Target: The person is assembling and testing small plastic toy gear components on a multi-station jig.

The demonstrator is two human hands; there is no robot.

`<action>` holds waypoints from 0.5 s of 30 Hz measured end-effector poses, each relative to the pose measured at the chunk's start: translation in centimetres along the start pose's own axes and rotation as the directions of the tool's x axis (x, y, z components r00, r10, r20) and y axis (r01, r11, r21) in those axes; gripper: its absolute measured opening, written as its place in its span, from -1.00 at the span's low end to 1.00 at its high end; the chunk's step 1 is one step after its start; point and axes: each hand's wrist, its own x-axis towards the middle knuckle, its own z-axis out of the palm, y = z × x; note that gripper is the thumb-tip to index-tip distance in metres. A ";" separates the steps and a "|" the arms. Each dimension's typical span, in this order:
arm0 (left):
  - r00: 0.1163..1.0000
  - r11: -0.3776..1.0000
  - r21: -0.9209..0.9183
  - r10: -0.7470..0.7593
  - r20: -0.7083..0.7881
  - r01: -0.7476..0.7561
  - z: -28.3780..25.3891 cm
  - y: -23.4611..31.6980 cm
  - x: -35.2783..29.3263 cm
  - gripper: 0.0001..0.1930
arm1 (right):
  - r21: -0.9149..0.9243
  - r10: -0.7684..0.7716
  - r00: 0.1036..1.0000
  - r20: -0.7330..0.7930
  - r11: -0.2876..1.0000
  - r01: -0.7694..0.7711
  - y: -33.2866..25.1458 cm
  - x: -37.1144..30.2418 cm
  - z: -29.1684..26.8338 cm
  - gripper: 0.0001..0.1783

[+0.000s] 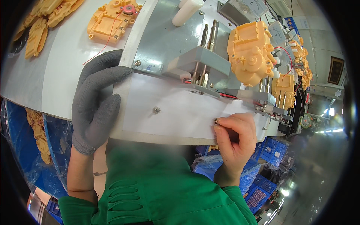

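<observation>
My left hand (93,103), in a grey knitted glove, rests at the left edge of the fixture board (123,84). Its fingers are bent, with the thumb apart from them and nothing visible between. My bare right hand (239,135) pinches a small dark metal part (216,122) between thumb and index finger, over the white sheet (180,116) at the board's front. A small metal stud (156,110) stands out of that sheet. Behind it, upright metal pins (201,73) pass through a grey block (215,62). To the right of these pins sits a yellow plastic housing (249,54).
Another yellow housing (108,24) with a red round part and wire lies back left, near several stacked housings (36,37). Meters (245,9) stand at the back. Further fixtures with housings (284,90) line the right. Blue crates (258,193) are below the table.
</observation>
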 end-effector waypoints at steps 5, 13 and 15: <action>1.000 1.000 0.026 0.014 0.006 -0.014 -0.2 -0.3 0.0 -0.56 | 0.270 0.126 0.984 -0.129 0.959 -0.087 0.9 -0.9 0.0 -0.56; 1.000 0.999 -0.031 -0.024 -0.013 0.023 0.2 0.4 0.1 -0.54 | 0.479 0.255 0.919 -0.301 0.873 -0.085 0.3 0.0 0.1 -0.40; 1.000 0.998 -0.050 -0.024 0.000 0.024 0.2 0.6 0.1 -0.54 | 0.452 0.244 0.912 -0.329 0.889 -0.075 -0.2 0.5 0.0 -0.42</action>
